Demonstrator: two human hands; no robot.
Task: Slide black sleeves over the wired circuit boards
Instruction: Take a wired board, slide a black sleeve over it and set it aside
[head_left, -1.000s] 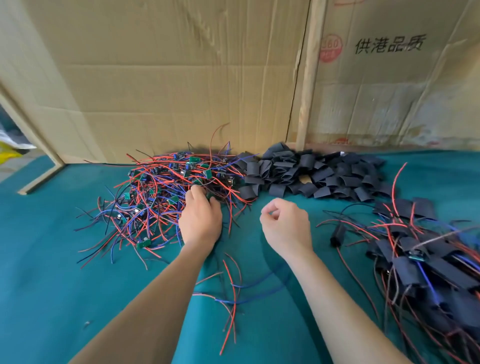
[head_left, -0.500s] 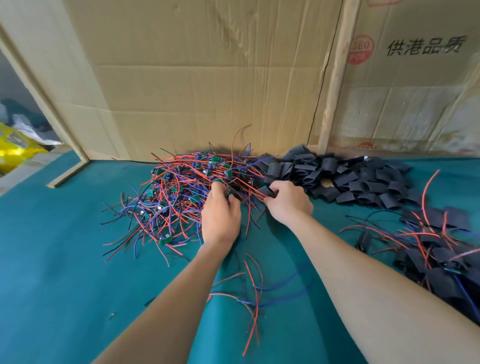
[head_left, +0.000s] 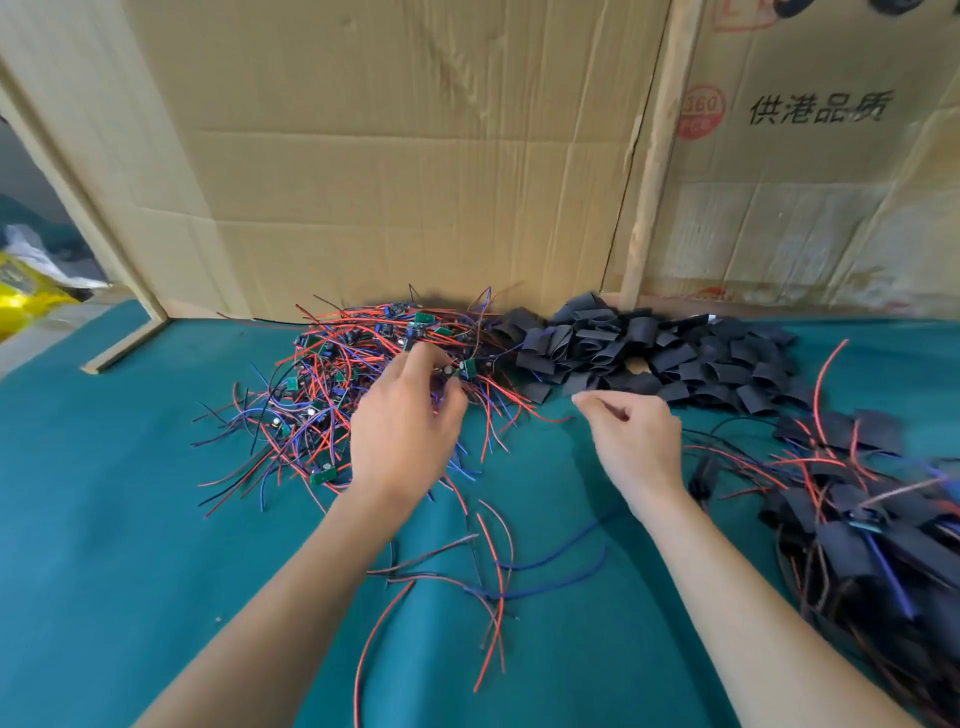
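The heap of wired circuit boards (head_left: 363, 374) lies on the teal cloth (head_left: 130, 519) against the cardboard wall (head_left: 415, 156), and everything else is placed from that heap. The left hand (head_left: 405, 431) sits on its near right edge, fingers curled down into the tangle and apparently pinching one small green board (head_left: 467, 368) or its leads; the exact hold is hidden by the fingers. Just to the right of the heap, touching it, is the pile of black sleeves (head_left: 649, 358). The right hand (head_left: 636, 447) hovers near the front of that pile, right of the heap, thumb and forefinger drawn together; whether they hold anything I cannot tell. Well to the right of the heap lie already sleeved boards (head_left: 857, 530), and loose wires (head_left: 493, 571) lie in front of it

Judging by looks, the boards are light and stiff, with thin limp leads that snag on their neighbours, so a board is best taken by its edges and teased free rather than yanked. The sleeves look soft, flattened and nearly weightless; one probably needs pinching at its mouth to open it before the board goes in, leads first
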